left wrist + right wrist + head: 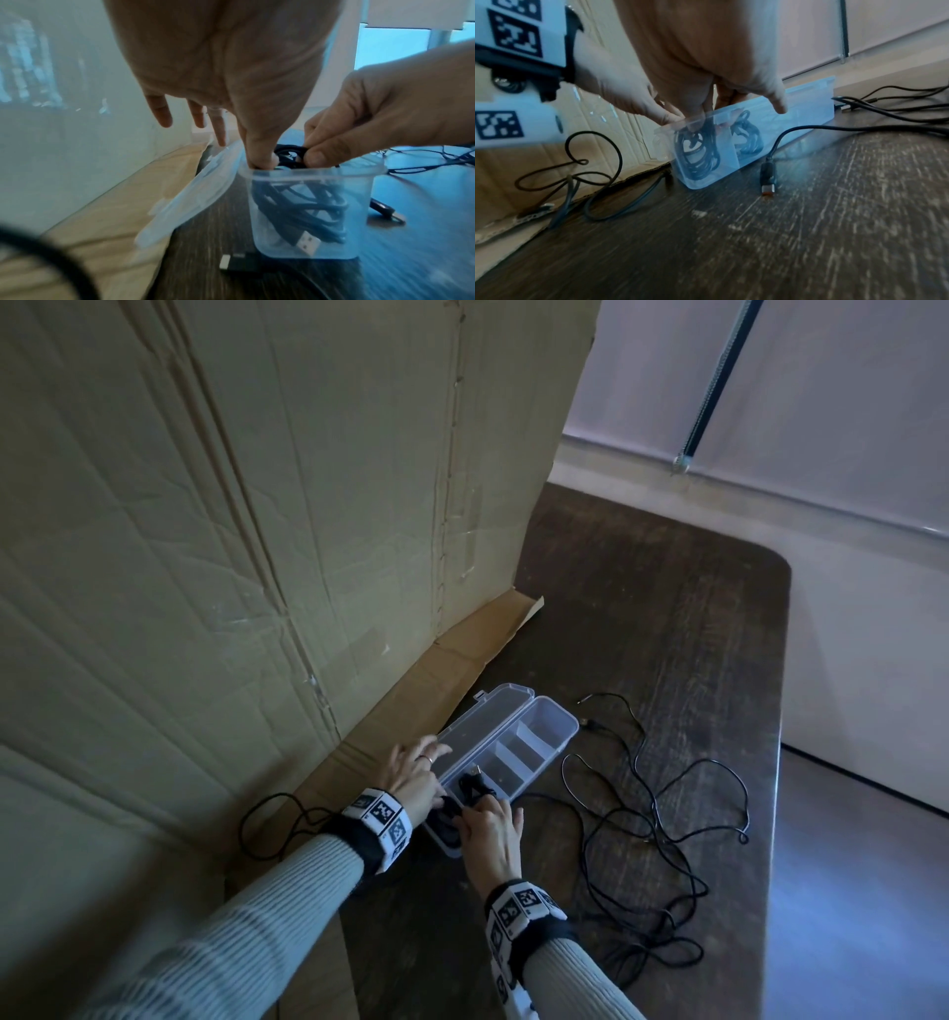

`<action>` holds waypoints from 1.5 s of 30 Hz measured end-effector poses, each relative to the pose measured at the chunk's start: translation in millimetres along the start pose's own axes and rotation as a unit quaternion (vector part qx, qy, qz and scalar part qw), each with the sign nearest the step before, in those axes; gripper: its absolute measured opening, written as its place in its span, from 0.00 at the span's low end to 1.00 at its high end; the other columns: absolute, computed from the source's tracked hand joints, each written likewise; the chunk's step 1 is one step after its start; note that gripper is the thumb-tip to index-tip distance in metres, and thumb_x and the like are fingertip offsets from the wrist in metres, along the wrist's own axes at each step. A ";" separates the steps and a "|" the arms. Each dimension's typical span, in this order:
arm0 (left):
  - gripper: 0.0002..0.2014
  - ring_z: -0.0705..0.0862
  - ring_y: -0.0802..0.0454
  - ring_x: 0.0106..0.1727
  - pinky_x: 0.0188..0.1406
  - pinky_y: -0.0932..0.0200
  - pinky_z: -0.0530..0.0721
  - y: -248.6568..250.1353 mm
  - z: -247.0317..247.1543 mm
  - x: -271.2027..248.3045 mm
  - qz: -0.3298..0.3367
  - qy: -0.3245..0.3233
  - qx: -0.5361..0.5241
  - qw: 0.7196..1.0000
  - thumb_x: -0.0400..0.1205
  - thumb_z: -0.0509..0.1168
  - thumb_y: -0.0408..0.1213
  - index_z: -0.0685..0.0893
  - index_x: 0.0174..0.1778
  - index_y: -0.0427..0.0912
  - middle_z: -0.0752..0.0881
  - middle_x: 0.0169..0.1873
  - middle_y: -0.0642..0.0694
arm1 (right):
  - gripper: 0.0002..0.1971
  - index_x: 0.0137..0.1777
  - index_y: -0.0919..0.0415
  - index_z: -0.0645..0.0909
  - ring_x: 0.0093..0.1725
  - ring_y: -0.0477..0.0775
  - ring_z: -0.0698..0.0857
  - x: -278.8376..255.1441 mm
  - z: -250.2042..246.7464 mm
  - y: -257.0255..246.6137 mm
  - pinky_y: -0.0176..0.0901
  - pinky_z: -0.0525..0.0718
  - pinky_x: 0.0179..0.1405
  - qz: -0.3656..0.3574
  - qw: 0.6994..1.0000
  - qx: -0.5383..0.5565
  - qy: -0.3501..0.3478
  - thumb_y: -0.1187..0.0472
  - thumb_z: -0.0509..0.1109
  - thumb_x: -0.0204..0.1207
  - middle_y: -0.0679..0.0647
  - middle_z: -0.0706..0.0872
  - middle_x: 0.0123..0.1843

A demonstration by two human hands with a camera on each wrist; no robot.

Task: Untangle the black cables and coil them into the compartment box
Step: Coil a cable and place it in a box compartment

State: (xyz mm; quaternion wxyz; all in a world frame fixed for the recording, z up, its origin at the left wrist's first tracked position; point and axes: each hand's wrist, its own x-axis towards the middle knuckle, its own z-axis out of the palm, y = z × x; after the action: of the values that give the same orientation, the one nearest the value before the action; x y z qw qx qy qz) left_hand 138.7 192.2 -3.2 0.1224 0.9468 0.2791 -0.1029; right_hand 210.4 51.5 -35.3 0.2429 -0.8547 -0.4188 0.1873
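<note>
A clear compartment box point(548, 720) lies on the dark table with its lid point(480, 717) swung open. Coiled black cable point(295, 207) fills its near end compartment, and a second coil point(748, 138) sits in the compartment beside it. My left hand point(411, 773) has one digit pressed down into the near compartment, its other fingers point(162, 113) straight and spread. My right hand point(490, 829) pinches the top loops of the coil point(290, 151) at the rim. A tangle of loose black cables point(662, 819) lies right of the box.
A tall cardboard sheet point(257, 505) stands along the left, its flap point(462, 660) flat on the table behind the box. Another black cable point(267, 814) loops over the cardboard near my left wrist. A loose USB plug point(767, 178) lies in front of the box. The table edge point(773, 762) runs at right.
</note>
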 end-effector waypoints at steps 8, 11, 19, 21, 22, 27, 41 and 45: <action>0.15 0.40 0.43 0.84 0.77 0.31 0.53 27.6 7.4 23.8 0.014 -0.087 0.238 0.967 0.80 0.67 0.43 0.85 0.62 0.45 0.47 0.85 0.48 | 0.07 0.45 0.62 0.90 0.49 0.56 0.84 -0.5 -1.6 8.9 0.34 0.81 0.47 -0.060 0.993 0.067 0.080 0.71 0.75 0.68 0.51 0.84 0.47; 0.12 0.49 0.46 0.83 0.74 0.36 0.61 31.9 8.6 21.8 -0.020 -0.055 0.157 0.986 0.80 0.66 0.38 0.87 0.58 0.44 0.53 0.84 0.53 | 0.05 0.43 0.57 0.89 0.56 0.57 0.82 -0.7 -2.4 11.4 0.54 0.79 0.54 -0.075 0.996 -0.037 0.038 0.61 0.71 0.73 0.50 0.84 0.50; 0.15 0.87 0.44 0.48 0.51 0.49 0.87 -0.1 49.2 34.2 -0.196 0.053 -0.245 0.948 0.79 0.59 0.46 0.85 0.52 0.43 0.87 0.47 0.43 | 0.17 0.58 0.55 0.84 0.66 0.63 0.76 -8.2 -17.4 -3.5 0.63 0.76 0.57 -0.105 0.971 -0.207 -0.057 0.48 0.62 0.76 0.58 0.76 0.67; 0.14 0.86 0.44 0.53 0.57 0.45 0.85 4.2 44.3 29.4 -0.143 0.029 -0.199 0.969 0.77 0.57 0.52 0.84 0.49 0.52 0.87 0.52 0.43 | 0.19 0.64 0.57 0.81 0.71 0.63 0.69 -8.7 -18.6 -8.5 0.65 0.69 0.65 -0.092 0.966 -0.220 -0.096 0.49 0.61 0.78 0.59 0.69 0.72; 0.12 0.84 0.42 0.57 0.60 0.43 0.82 3.0 49.6 27.7 -0.119 -0.003 -0.164 0.979 0.78 0.57 0.51 0.83 0.49 0.53 0.86 0.55 0.41 | 0.20 0.67 0.57 0.80 0.73 0.63 0.66 -8.0 -19.6 -10.4 0.65 0.66 0.68 -0.086 0.965 -0.222 -0.110 0.49 0.60 0.79 0.59 0.67 0.75; 0.10 0.81 0.44 0.44 0.56 0.44 0.81 14.7 28.5 -1.9 -0.040 0.014 0.071 0.997 0.70 0.76 0.42 0.83 0.30 0.42 0.80 0.35 0.47 | 0.22 0.72 0.59 0.75 0.77 0.63 0.59 -6.5 -19.9 -11.6 0.67 0.59 0.73 -0.068 0.963 -0.217 -0.147 0.51 0.57 0.82 0.60 0.61 0.79; 0.11 0.78 0.50 0.59 0.50 0.56 0.56 1.1 33.6 -17.1 -0.030 0.069 -0.011 0.997 0.75 0.72 0.40 0.89 0.52 0.52 0.80 0.52 0.55 | 0.16 0.58 0.52 0.84 0.57 0.67 0.79 -76.4 -94.9 114.0 0.58 0.80 0.47 0.089 0.981 -0.071 0.160 0.58 0.72 0.68 0.57 0.81 0.57; 0.11 0.76 0.55 0.51 0.54 0.46 0.79 3.7 49.1 -24.1 -0.003 0.114 -0.042 0.993 0.71 0.76 0.38 0.90 0.47 0.55 0.82 0.48 0.59 | 0.20 0.68 0.39 0.79 0.77 0.56 0.68 -108.9 -93.0 141.7 0.58 0.75 0.64 0.095 0.985 -0.141 -0.024 0.43 0.67 0.76 0.46 0.72 0.75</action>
State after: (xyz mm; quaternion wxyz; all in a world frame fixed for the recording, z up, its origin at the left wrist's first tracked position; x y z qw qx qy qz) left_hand 114.7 162.9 -42.8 0.1294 0.9455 0.2984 0.0173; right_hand 284.5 -135.7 -28.1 0.0905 -0.9117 -0.3635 0.1686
